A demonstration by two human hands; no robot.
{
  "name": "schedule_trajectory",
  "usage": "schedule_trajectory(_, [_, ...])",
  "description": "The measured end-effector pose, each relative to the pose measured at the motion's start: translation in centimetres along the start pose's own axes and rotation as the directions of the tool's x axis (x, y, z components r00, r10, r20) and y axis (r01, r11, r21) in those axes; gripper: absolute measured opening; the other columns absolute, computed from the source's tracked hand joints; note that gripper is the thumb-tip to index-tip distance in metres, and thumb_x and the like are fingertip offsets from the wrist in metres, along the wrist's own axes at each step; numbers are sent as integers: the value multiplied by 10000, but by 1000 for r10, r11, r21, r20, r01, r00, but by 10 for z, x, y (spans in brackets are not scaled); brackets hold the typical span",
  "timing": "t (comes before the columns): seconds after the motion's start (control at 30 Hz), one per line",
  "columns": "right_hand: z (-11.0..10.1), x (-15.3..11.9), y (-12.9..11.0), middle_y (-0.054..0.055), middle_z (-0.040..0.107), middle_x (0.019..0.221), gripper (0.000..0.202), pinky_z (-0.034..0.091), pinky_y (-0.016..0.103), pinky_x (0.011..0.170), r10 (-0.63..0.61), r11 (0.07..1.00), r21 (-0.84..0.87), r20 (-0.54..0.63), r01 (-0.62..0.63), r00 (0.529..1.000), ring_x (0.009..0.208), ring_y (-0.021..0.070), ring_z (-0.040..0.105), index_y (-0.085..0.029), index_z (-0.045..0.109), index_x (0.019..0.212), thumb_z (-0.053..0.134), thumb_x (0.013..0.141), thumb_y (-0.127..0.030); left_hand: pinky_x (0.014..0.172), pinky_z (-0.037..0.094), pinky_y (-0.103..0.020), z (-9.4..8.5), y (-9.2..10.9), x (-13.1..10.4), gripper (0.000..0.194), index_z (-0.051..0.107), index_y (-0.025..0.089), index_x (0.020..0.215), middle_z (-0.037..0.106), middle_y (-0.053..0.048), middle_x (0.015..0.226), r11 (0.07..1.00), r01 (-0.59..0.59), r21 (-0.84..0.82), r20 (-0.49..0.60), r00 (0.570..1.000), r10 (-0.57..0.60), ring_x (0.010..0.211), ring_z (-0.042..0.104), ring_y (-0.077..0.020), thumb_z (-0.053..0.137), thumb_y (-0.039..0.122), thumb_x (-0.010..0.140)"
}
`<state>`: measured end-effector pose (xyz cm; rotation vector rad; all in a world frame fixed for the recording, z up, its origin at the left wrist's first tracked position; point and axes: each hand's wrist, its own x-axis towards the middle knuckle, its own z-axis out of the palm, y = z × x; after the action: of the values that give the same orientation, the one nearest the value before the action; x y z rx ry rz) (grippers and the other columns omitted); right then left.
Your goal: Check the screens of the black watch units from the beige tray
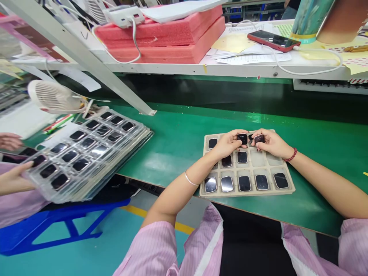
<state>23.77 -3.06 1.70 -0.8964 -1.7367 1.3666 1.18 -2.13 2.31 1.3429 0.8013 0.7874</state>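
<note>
A beige compartment tray [289,188] lies on the green bench in front of me, with several small square dark-screened watch bodies in its pockets. My left hand [227,143] hovers over the tray's far rows and pinches one watch body [242,138] between thumb and fingers. My right hand [271,142] holds another watch body [259,138] right beside it. The two pieces are close together, almost touching. A few pockets in the middle row on the right hold nothing.
A co-worker's hands [11,176] on the left grip a stack of clear trays [86,153] full of watch bodies, overhanging the bench edge. Behind it stands a small white fan [53,96]. A shelf above holds pink foam [172,34], papers and a red phone [273,40].
</note>
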Motion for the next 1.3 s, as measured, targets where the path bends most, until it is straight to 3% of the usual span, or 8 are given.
schedule_trajectory(0.17, [0,0,0,44,702,886,268,580,323,651,-6,1000,-16,-13,6,1000,732,172,643,-217,578,1029,695,787,-209,604,500,-191,0,1,-1,482,590,157,1235,706,-89,1036,1000,-2,14,-6,1000,2,824,720,-161,661,154,759])
schedule_trajectory(0.33, [-1,0,-2,27,688,847,208,564,309,595,15,1000,-19,8,-15,1000,623,144,608,-217,577,994,666,807,-201,570,477,-179,0,2,0,462,596,142,1243,707,-113,1098,1000,11,21,-9,1000,-11,793,720,-147,621,168,782])
schedule_trajectory(0.57, [-2,0,2,50,706,943,309,584,327,670,17,1000,1,-5,-17,1000,768,178,666,-218,576,1066,660,773,-165,632,503,-205,0,0,0,522,577,147,1262,696,-116,1146,999,-1,45,8,1000,0,845,721,-162,603,121,742])
schedule_trajectory(0.7, [-2,0,-2,51,714,958,310,588,322,657,53,999,15,-1,-53,999,711,168,675,-215,590,1074,664,776,-177,623,509,-212,-1,-1,1,481,584,147,1252,702,-114,1120,999,-5,52,4,1000,5,842,721,-172,626,170,773])
schedule_trajectory(0.87, [-1,0,-7,44,722,884,168,575,292,590,101,994,48,-10,-100,995,645,156,677,-205,626,1001,629,835,-230,525,451,-180,-1,1,0,351,636,144,1163,726,-105,1029,998,-9,63,-7,1000,9,699,696,-129,624,295,846])
schedule_trajectory(1.07, [-2,-1,-6,47,729,946,256,601,319,663,77,995,63,8,-77,997,687,161,695,-204,633,1046,675,794,-201,628,513,-218,1,5,-1,344,630,139,1117,727,-79,999,999,-30,39,-23,999,31,714,689,-121,661,215,783])
schedule_trajectory(1.2, [-2,-1,-5,50,728,886,191,600,317,636,102,993,59,14,-103,995,647,156,677,-199,647,1020,654,839,-260,590,493,-214,1,6,-2,288,642,117,1074,725,-90,951,998,-10,55,-20,1000,11,668,676,-120,615,265,828])
schedule_trajectory(1.3, [-1,-1,-5,53,722,909,259,598,318,659,42,998,36,6,-42,999,713,169,675,-201,635,1052,685,800,-234,583,476,-194,2,6,-2,386,615,134,1157,715,-89,1001,999,-4,43,-18,1000,5,772,707,-150,634,194,776])
